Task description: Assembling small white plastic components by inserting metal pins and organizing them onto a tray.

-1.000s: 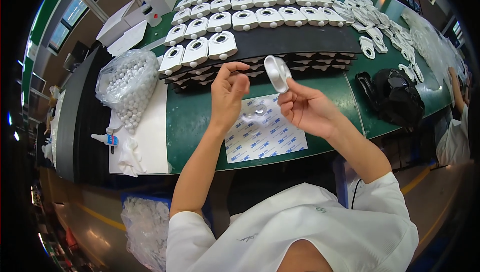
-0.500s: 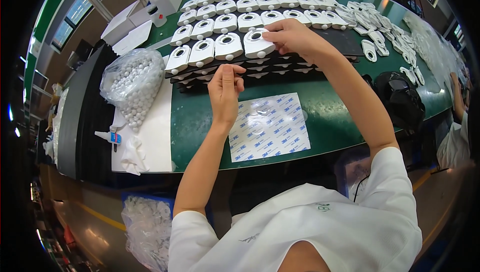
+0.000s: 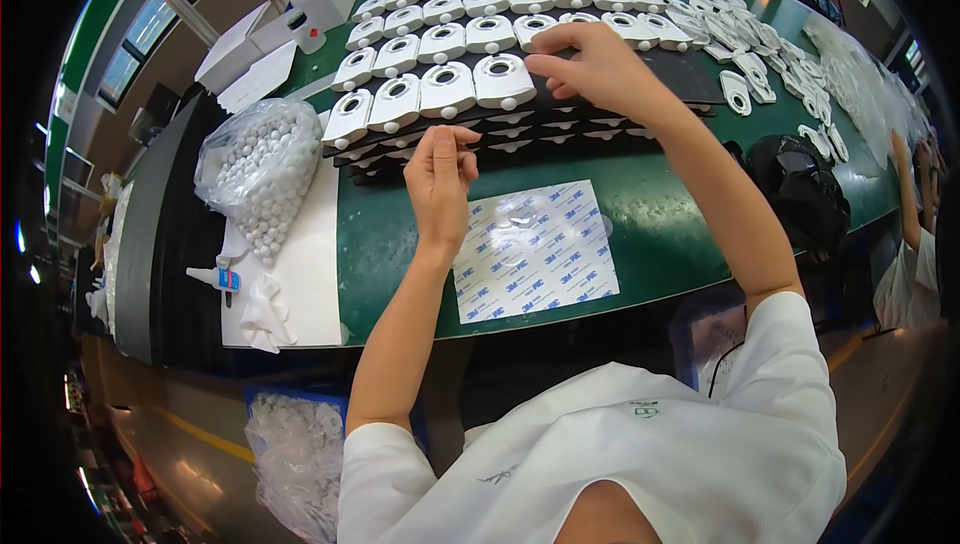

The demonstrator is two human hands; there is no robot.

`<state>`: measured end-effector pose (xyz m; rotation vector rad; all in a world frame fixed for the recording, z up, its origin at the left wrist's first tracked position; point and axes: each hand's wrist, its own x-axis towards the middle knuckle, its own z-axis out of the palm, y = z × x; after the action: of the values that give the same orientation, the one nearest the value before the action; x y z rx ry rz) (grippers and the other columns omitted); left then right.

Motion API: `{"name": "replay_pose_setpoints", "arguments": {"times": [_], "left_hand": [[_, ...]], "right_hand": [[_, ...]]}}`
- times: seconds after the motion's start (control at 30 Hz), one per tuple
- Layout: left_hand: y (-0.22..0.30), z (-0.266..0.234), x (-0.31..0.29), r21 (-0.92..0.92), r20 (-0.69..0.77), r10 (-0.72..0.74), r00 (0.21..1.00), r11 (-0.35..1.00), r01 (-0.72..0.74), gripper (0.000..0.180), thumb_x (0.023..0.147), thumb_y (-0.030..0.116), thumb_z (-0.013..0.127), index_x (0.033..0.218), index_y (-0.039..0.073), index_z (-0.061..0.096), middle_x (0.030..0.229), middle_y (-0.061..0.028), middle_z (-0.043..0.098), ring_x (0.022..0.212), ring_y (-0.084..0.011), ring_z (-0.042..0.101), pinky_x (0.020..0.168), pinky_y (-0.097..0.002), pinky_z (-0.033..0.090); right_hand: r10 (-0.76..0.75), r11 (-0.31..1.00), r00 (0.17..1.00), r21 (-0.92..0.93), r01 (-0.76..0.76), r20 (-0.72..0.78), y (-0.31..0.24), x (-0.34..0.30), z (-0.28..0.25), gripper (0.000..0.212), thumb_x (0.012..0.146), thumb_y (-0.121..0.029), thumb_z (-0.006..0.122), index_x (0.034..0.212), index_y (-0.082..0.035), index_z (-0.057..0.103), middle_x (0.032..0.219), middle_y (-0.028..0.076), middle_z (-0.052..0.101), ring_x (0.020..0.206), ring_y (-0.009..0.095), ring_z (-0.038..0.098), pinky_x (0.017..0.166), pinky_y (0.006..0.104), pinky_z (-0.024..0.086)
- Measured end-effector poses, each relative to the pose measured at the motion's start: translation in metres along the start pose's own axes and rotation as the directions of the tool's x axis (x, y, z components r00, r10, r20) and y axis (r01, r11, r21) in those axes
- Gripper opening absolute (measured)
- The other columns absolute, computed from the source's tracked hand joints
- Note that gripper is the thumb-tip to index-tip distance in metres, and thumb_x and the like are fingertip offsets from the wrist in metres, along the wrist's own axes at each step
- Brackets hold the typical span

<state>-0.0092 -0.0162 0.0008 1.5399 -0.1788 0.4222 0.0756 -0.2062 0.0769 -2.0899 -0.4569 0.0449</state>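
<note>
Rows of white plastic parts, each with a round hole and a small white ball at its near edge, lie on a stack of black boards (image 3: 345, 156). At the right end of the front row lies one such white part (image 3: 502, 84). Just right of it hovers my right hand (image 3: 605, 72), thumb and forefinger apart, with nothing seen between them. My left hand (image 3: 438, 184) hangs in front of the stack's near edge, fingers curled in against the thumb. Whatever it may hold is hidden.
A clear bag of white balls (image 3: 260, 169) sits at left, near a small glue bottle (image 3: 215, 277) and a crumpled white tissue (image 3: 264, 314). A printed white sheet (image 3: 537, 254) lies in front. Loose white parts (image 3: 735, 34) pile up at right, beyond a black bag (image 3: 795, 184).
My right hand has let go of the white part at the end of the front row and moved slightly right. My left hand has barely shifted, still curled.
</note>
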Motion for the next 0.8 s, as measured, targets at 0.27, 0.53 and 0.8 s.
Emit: {"name": "replay_pose_setpoints", "arguments": {"times": [0.27,0.53,0.8], "left_hand": [[0.008,-0.003,0.001,0.041,-0.113,0.178,0.978,0.984,-0.174,0.029,0.095,0.025,0.04,0.085,0.003,0.056,0.061,0.0017,0.045,0.052,-0.0032,0.037,0.045,-0.0168,0.026],[0.049,-0.088,0.073,0.607,-0.379,0.661,0.648,0.706,-0.366,0.019,0.09,0.019,0.047,0.091,0.001,0.055,0.074,-0.0034,0.053,0.059,-0.0087,0.047,0.053,-0.0214,0.039],[0.009,-0.285,0.136,0.956,-0.283,0.23,0.931,-0.003,0.292,0.046,0.083,0.043,0.049,0.1,0.002,0.059,0.097,-0.0184,0.061,0.092,-0.0324,0.057,0.079,-0.0396,0.044]], "right_hand": [[-0.322,0.881,0.883,-0.449,0.148,-0.34,0.079,-0.018,-0.14,0.028,0.083,-0.019,0.058,0.106,-0.004,0.06,0.093,0.006,0.063,0.08,0.012,0.059,0.067,0.0242,0.048],[0.275,0.475,0.866,-0.724,-0.501,-0.418,0.233,-0.034,-0.247,0.047,0.075,-0.043,0.062,0.084,0.002,0.063,0.066,0.018,0.061,0.061,0.031,0.061,0.061,0.0383,0.048],[0.349,0.394,0.823,-0.727,-0.562,-0.447,0.194,-0.044,-0.201,0.062,0.064,-0.052,0.069,0.092,0.003,0.061,0.09,0.022,0.063,0.084,0.033,0.062,0.074,0.0387,0.048]]}}
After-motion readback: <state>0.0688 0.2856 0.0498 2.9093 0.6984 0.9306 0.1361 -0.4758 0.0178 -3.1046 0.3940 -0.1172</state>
